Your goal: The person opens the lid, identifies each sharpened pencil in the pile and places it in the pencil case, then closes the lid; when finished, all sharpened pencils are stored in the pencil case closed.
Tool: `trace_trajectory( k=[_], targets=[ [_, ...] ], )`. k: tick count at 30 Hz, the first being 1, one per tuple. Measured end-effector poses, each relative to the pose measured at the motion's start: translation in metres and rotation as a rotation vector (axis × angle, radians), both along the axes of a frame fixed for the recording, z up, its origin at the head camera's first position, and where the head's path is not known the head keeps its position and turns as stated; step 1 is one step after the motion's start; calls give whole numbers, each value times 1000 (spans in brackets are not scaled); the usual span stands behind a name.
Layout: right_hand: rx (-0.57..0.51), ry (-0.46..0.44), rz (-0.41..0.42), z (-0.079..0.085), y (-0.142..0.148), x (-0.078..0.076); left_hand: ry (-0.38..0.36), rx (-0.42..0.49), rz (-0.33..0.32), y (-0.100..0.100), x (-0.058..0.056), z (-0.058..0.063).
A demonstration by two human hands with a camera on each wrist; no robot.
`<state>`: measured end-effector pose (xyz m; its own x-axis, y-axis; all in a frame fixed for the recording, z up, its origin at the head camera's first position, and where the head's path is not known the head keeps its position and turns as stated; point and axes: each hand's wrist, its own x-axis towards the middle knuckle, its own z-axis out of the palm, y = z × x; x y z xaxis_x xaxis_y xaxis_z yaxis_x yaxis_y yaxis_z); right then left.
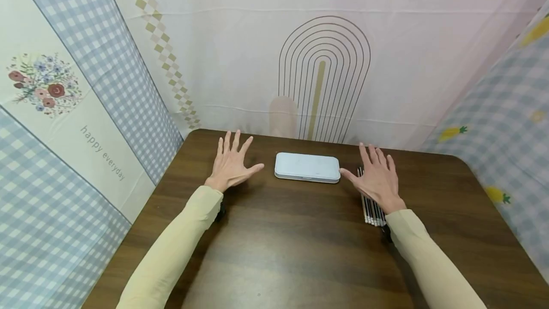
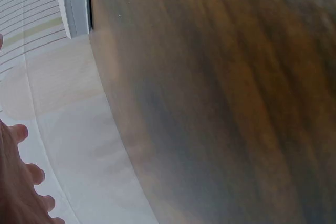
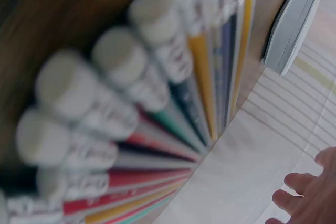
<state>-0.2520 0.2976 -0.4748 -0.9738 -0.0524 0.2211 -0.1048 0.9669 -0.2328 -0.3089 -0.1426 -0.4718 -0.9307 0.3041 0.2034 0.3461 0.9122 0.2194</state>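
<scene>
Head view shows both hands raised with nothing held: the left grip (image 1: 233, 163) has its fingers fanned and its thumb stretched inward, and the right grip (image 1: 377, 178) is likewise spread wide, its fingers straighter and closer together. Judging by this, the step in hand is a preparatory one, with no grasp begun. What a next move would call for is lowering a hand and curling the fingers, either round the white pencil case (image 1: 306, 166) or about the pencils (image 1: 373, 211).

The case lies flat on the table (image 1: 300, 252), lid down, between the two grips. A strip of bare wood separates its left end from the left thumb; the right thumb's tip comes right up to its right end, though whether they touch cannot be told.

The pencils lie side by side, partly hidden below the right palm and wrist, with their white eraser ends (image 3: 68, 85) toward the person. Right wrist view shows those ends near and blurred, on yellow, red, green and dark barrels. Taking them would probably need the right hand drawn back a little; as loose round sticks, they could roll apart if pinched unevenly.
</scene>
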Motion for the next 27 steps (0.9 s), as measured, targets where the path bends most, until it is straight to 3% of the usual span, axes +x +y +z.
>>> trace_trajectory(
  k=[7, 11, 15, 21, 27],
  targets=[
    [-56, 82, 53, 2, -19, -4, -12, 68, 4, 3, -1, 1],
    [-76, 196, 161, 3, -32, -6, -31, 236, -4, 9, -1, 1],
    [-77, 290, 312, -1, -45, -7, -117, 430, -2, 21, 0, 0],
    [3, 235, 439, -6, -69, -11, -306, 626, -24, 36, 0, -1],
    [94, 134, 447, -9, -87, -14, -419, 583, -84, 52, -7, -13]
  ],
)
